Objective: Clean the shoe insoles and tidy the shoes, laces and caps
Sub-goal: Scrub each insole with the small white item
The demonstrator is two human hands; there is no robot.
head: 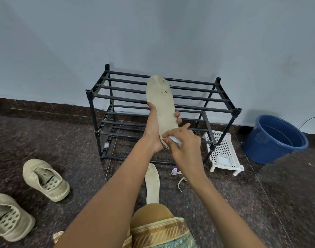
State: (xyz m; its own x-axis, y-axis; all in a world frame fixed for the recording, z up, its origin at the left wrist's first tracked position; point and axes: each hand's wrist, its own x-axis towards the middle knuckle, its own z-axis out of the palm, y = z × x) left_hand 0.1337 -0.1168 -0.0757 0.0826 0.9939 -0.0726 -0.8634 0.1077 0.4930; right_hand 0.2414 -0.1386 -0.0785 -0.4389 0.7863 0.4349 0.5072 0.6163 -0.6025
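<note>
"So where's the insole (pixel 161 104) now?"

"Held upright in front of the rack (pixel 237 111), toe end up across its top bars. The left hand (pixel 153 129) grips it around the lower half, thumb on the near edge and fingers curled round the far one."

"And the other hand?"

"The right hand (pixel 183 144) pinches a small white wipe (pixel 174 140) between thumb and curled fingers, with the forefinger out straighter. It presses the wipe on the heel end, just above the left palm."

"So which step is this?"

"Cleaning the first insole, I'd say, and early in the job. Dark specks show near the toe, so the upper part looks unwiped."

"What does the next move need?"

"Probably strokes running up from heel to toe. The left hand would likely have to keep a firm hold, or shift lower, since the insole looks thin and might bend under pressure."

"What else is waiting?"

"A second insole (pixel 152 183) lies flat on the floor (pixel 260 203) in front of the rack, its near end hidden behind a knee (pixel 151 213). Just to its right lie a pale lace (pixel 180 182) and a small purple-topped thing, perhaps a cap (pixel 175 170). Two shoes (pixel 45 179), unlaced, sit well left of the rack, openings up."

"Anything beside the rack?"

"A white slatted tray (pixel 224 149) stands at its right front leg, holding something pale I can't identify. A blue tub (pixel 275 138) sits further right, against the wall. The rack's shelves carry nothing, so the tidying looks yet to come."
</note>
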